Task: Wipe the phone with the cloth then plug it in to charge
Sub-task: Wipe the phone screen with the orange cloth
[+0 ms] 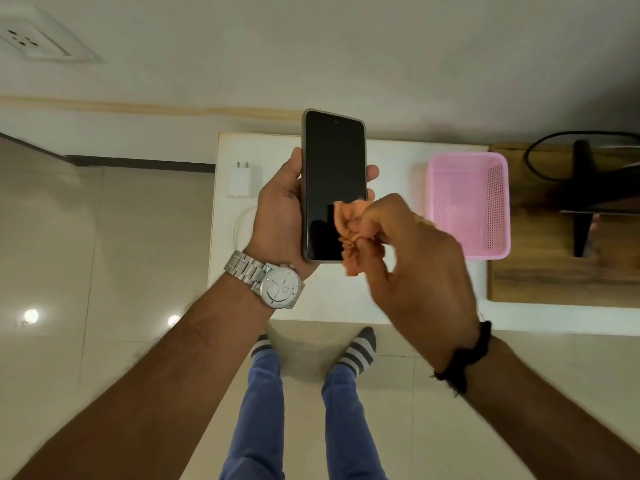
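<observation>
My left hand (277,209) holds a black phone (332,168) upright, its dark screen facing me, above the white table (325,299). A bunched orange cloth (349,233) is gripped in my right hand (415,258) and presses on the lower right part of the screen. On the table left of the phone lies a white charger plug (241,179). Its white cable (239,227) curls below it and is partly hidden by my left hand. A white wall socket (33,39) sits high on the wall at the far left.
An empty pink plastic basket (498,202) stands on the table's right side. Beyond it a wooden surface (554,278) carries a black stand (585,195) and a black cable. Tiled floor and my socked feet (311,348) lie below the table's front edge.
</observation>
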